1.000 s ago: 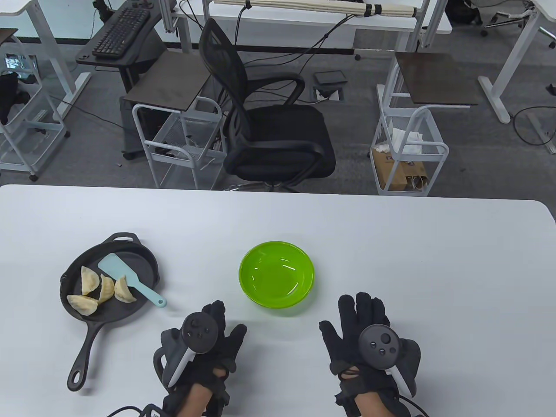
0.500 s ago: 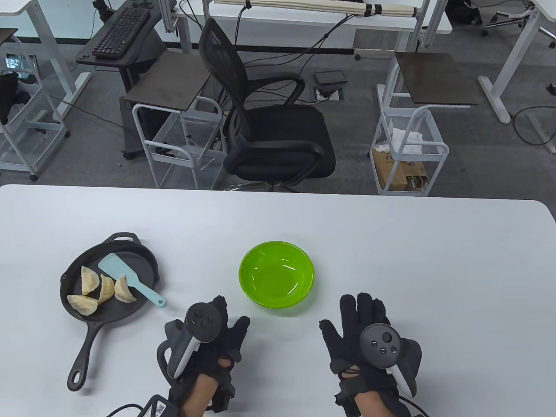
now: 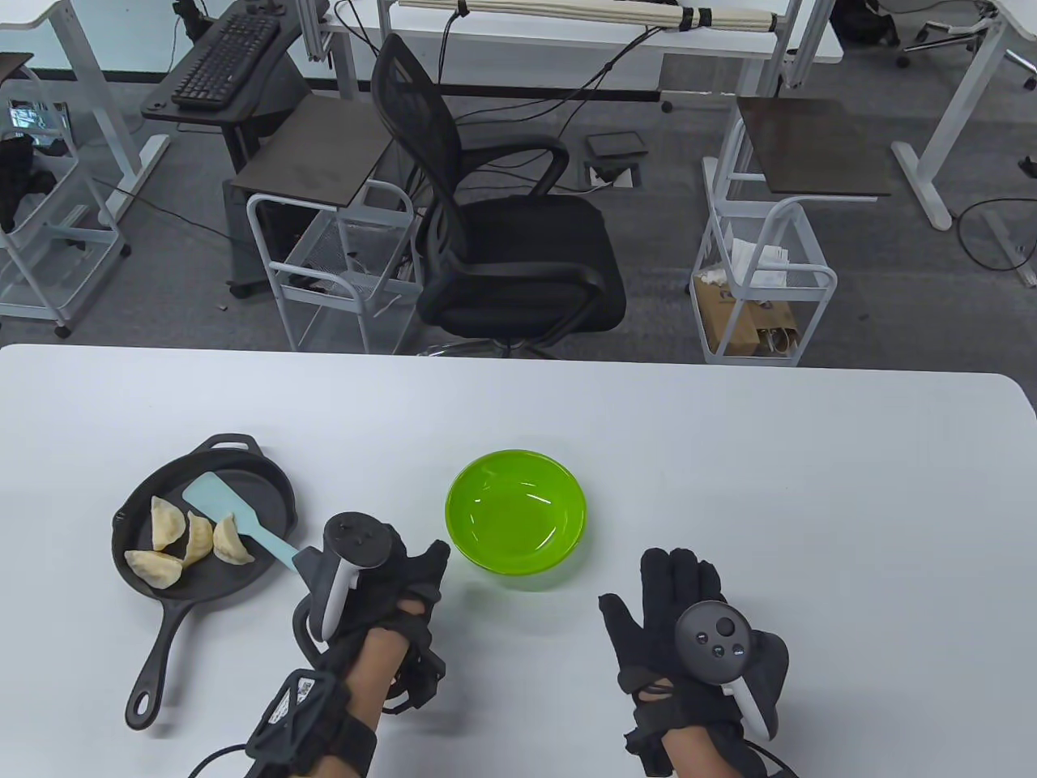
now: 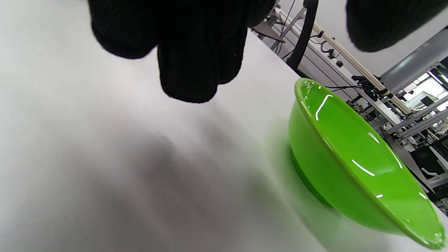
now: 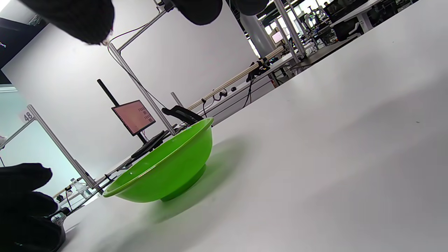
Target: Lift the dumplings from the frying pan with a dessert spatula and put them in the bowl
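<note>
On the white table (image 3: 729,454), the green bowl (image 3: 515,510) sits near the middle of the front half, and it serves as the landmark here. To the right of the bowl the tabletop is bare out to the rounded right edge; behind the bowl it is bare up to the far edge. Left of the bowl stands the black frying pan (image 3: 243,478), its long handle pointing toward the near edge. In the pan lie four dumplings (image 3: 193,539), clustered on the side away from the bowl, and the pale blue dessert spatula (image 3: 235,516) rests with its blade in the pan and its handle over the rim toward the bowl.

Beyond the table's far edge, behind the bowl, are a black office chair (image 3: 502,243), two white wire carts and desks on a grey floor.

The left hand (image 3: 389,579) is just beside the bowl on its pan side, right at the end of the spatula handle; whether it touches the handle cannot be told, and its fingers (image 4: 199,63) hang loosely, holding nothing. The right hand (image 3: 680,624) lies near the bowl's front right, fingers straight and spread, empty.
</note>
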